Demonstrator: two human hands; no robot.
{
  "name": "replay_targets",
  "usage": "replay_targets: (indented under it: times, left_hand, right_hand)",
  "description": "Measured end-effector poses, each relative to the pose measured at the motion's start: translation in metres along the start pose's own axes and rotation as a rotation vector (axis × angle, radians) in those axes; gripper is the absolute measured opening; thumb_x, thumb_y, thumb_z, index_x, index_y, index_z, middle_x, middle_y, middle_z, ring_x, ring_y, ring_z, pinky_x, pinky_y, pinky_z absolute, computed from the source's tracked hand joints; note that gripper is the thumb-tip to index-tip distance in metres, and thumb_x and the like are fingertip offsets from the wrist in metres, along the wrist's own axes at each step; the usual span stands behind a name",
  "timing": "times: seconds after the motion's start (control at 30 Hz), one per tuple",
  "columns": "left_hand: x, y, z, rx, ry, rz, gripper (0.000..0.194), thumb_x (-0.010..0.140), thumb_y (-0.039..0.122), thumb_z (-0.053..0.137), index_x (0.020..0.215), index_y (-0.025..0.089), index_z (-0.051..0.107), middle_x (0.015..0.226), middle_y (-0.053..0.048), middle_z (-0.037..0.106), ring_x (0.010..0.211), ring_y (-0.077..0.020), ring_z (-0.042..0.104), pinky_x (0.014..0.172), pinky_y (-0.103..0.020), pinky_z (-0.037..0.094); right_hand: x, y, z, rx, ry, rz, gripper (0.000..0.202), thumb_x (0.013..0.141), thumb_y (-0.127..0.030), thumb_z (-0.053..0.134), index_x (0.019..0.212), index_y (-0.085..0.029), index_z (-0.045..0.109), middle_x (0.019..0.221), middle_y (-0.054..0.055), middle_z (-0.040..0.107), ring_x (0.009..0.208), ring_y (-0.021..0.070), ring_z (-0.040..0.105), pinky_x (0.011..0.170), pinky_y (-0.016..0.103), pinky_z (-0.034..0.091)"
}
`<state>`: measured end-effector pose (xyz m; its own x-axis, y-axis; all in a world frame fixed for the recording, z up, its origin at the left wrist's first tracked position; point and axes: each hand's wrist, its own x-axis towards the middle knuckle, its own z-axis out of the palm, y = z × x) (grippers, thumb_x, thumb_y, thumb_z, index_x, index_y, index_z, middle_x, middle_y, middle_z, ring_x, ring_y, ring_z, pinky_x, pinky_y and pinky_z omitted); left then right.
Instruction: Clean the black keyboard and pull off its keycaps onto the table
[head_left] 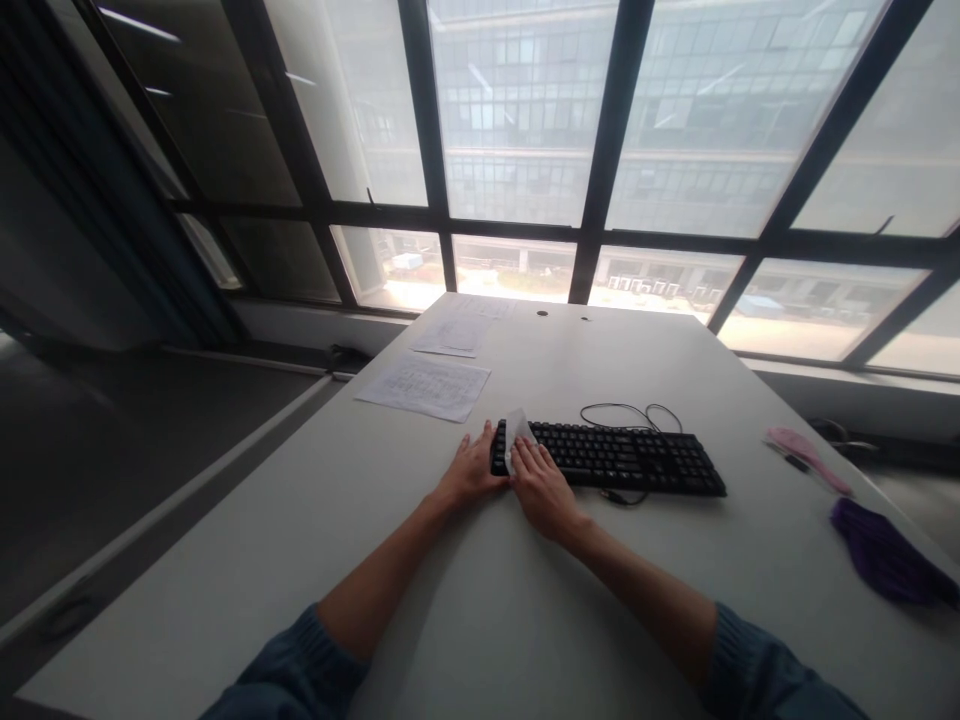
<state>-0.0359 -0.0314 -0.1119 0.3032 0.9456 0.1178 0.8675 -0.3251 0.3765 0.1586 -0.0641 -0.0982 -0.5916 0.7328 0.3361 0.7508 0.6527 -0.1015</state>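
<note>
In the head view, the keyboard (630, 458) lies right of centre; the left hand (471, 472), loosely open, touches its left end. The right hand (541, 488), fingers nearly flat, presses a tissue (517, 428) on its keys.

A white table (420, 460) bears a black keyboard (615, 457) and papers (427, 386).

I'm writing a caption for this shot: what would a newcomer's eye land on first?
Probably the bright window filling the top. Next, the black keyboard at the white table's middle, the right hand pressing a white tissue to its left end, the left hand beside it.
</note>
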Motion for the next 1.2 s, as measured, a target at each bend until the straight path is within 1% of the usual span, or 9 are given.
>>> replay_targets:
  times: [0.1,0.23,0.4,0.57,0.77,0.9,1.0,1.1,1.2]
  left_hand:
    - [0.000,-0.002,0.003,0.006,0.002,-0.011,0.102,0.076,0.048,0.064,0.155,0.007,0.015,0.159,-0.024,0.023,0.148,-0.0320,0.025,0.120,-0.051,0.015]
    - [-0.001,-0.002,0.003,0.011,0.016,-0.004,0.093,0.080,0.043,0.058,0.155,0.006,0.016,0.158,-0.024,0.026,0.147,-0.0314,0.027,0.120,-0.051,0.016]
    - [-0.002,0.001,-0.001,-0.001,0.015,0.018,0.106,0.074,0.060,0.065,0.155,0.010,0.017,0.159,-0.022,0.025,0.148,-0.0343,0.024,0.119,-0.055,0.018]
    - [-0.002,0.001,-0.002,-0.007,0.008,0.005,0.114,0.072,0.062,0.067,0.156,0.010,0.011,0.160,-0.022,0.022,0.149,-0.0328,0.021,0.120,-0.055,0.015]
    - [-0.001,-0.003,0.002,0.001,-0.012,-0.019,0.114,0.073,0.055,0.066,0.156,0.004,0.006,0.160,-0.025,0.018,0.148,-0.0333,0.024,0.120,-0.051,0.015]
    - [-0.001,-0.005,0.004,0.008,-0.002,-0.024,0.099,0.079,0.035,0.056,0.156,0.005,0.003,0.159,-0.023,0.021,0.148,-0.0290,0.026,0.121,-0.047,0.016]
    - [-0.001,-0.005,0.004,-0.004,0.009,-0.023,0.101,0.076,0.026,0.054,0.155,0.003,-0.004,0.157,-0.024,0.028,0.145,-0.0271,0.032,0.121,-0.046,0.016]
    - [0.000,-0.003,0.003,-0.014,0.025,-0.036,0.106,0.075,0.035,0.060,0.155,0.002,-0.003,0.154,-0.026,0.033,0.143,-0.0295,0.036,0.121,-0.047,0.018]
    - [0.001,-0.001,0.001,-0.023,0.038,-0.036,0.108,0.073,0.053,0.066,0.155,0.007,0.013,0.155,-0.026,0.030,0.145,-0.0328,0.031,0.120,-0.050,0.019]
  right_hand:
    - [0.013,-0.007,0.003,0.001,-0.036,-0.002,0.055,0.100,-0.027,0.034,0.150,-0.006,0.037,0.158,0.017,0.030,0.149,0.0261,0.023,0.121,0.045,0.016]
    - [0.037,-0.005,0.002,0.011,-0.088,0.045,0.056,0.101,-0.030,0.029,0.152,-0.008,0.034,0.158,0.015,0.031,0.149,0.0258,0.023,0.121,0.049,0.010]
    - [0.065,0.003,0.003,0.014,-0.109,0.190,0.056,0.101,-0.031,0.027,0.149,-0.003,0.037,0.156,0.021,0.031,0.147,0.0302,0.025,0.119,0.054,0.012]
    - [0.079,-0.001,0.007,0.045,-0.123,0.167,0.056,0.101,-0.030,0.027,0.149,-0.002,0.035,0.157,0.021,0.030,0.148,0.0292,0.023,0.119,0.052,0.013]
    - [0.068,-0.008,0.002,0.035,-0.124,0.161,0.056,0.102,-0.033,0.026,0.147,-0.002,0.040,0.154,0.022,0.036,0.147,0.0306,0.026,0.119,0.055,0.009]
    - [0.048,-0.015,-0.002,0.033,-0.126,0.125,0.058,0.102,-0.039,0.028,0.149,-0.007,0.038,0.156,0.019,0.034,0.148,0.0283,0.024,0.120,0.053,0.008]
    - [0.032,-0.019,-0.004,0.036,-0.118,0.081,0.060,0.101,-0.041,0.030,0.151,-0.008,0.036,0.158,0.016,0.031,0.149,0.0269,0.021,0.121,0.051,0.009]
    - [0.020,-0.014,-0.009,0.031,-0.088,0.035,0.056,0.102,-0.036,0.029,0.151,-0.010,0.036,0.157,0.013,0.033,0.149,0.0250,0.022,0.122,0.049,0.009]
    - [0.010,0.000,-0.015,0.009,-0.064,0.023,0.052,0.102,-0.030,0.029,0.150,-0.012,0.039,0.156,0.012,0.036,0.149,0.0239,0.023,0.122,0.048,0.006]
